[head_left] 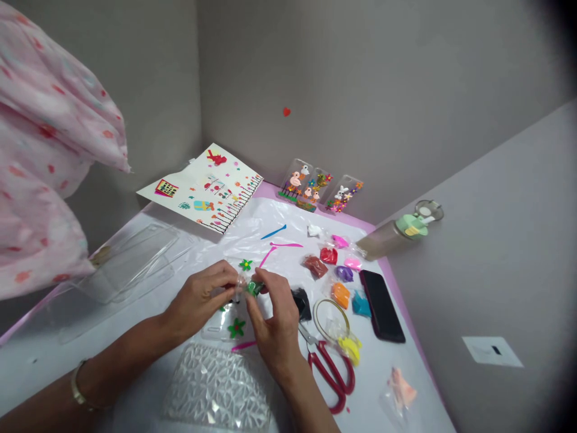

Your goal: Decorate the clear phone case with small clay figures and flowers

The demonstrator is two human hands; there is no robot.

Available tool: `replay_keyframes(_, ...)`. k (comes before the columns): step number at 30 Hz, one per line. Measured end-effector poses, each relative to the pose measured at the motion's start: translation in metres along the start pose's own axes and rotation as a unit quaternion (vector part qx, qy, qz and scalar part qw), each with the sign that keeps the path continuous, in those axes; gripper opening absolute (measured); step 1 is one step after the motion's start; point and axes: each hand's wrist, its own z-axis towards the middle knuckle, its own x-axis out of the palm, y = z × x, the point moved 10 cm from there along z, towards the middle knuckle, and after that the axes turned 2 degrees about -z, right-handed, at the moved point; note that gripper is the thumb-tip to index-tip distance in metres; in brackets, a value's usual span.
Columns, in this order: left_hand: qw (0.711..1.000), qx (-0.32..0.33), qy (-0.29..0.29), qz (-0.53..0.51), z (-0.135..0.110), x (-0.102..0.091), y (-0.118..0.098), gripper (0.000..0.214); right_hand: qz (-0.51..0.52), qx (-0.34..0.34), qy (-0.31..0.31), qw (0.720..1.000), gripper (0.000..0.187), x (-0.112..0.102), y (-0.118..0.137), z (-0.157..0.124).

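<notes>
Pink cloth [45, 150]: seen hanging at the far left edge, above the desk [40, 343].
Clear tray [130, 258]: laid flat on the desk, left of the hands.
Decorated card [202, 192]: set at the back against the wall corner.
Left hand [202, 297]: held above the desk, fingertips closed together on the left side of the green clay piece [253, 287].
Clear phone case [220, 328]: laid under both hands; a green clay flower [236, 328] is seen on it.
Green clay piece: pinched between the fingertips of both hands, lifted just above the phone case, with a second green flower [246, 264] just behind it.
Right hand [274, 325]: thumb and forefinger closed on the right side of the clay piece.
Black clay [301, 300]: just beside the right hand.
Red scissors [333, 373]: laid near the right wrist, blades shut.
Clay bags [336, 273]: several colours are spread right of the hands.
Black phone [382, 304]: laid face up, right of the bags.
Bottle [396, 231]: laid on its side by the right wall.
</notes>
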Motion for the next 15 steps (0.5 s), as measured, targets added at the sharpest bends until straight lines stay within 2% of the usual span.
replay_keyframes(4, 0.999, -0.031, -0.007, -0.011, 0.001, 0.000, 0.001, 0.014, -0.003, 0.014, 0.003, 1.000, 0.045, -0.003, -0.005, 0.001)
replay_keyframes(8, 0.995, -0.089, -0.021, -0.046, 0.001, -0.002, 0.007, 0.008, 0.030, 0.066, 0.018, 0.997, 0.042, -0.002, -0.019, 0.001)
replay_keyframes(15, 0.965, -0.201, -0.016, -0.167, -0.002, -0.002, 0.025, 0.014, 0.091, 0.147, 0.010, 0.985, 0.040, 0.002, -0.042, -0.006)
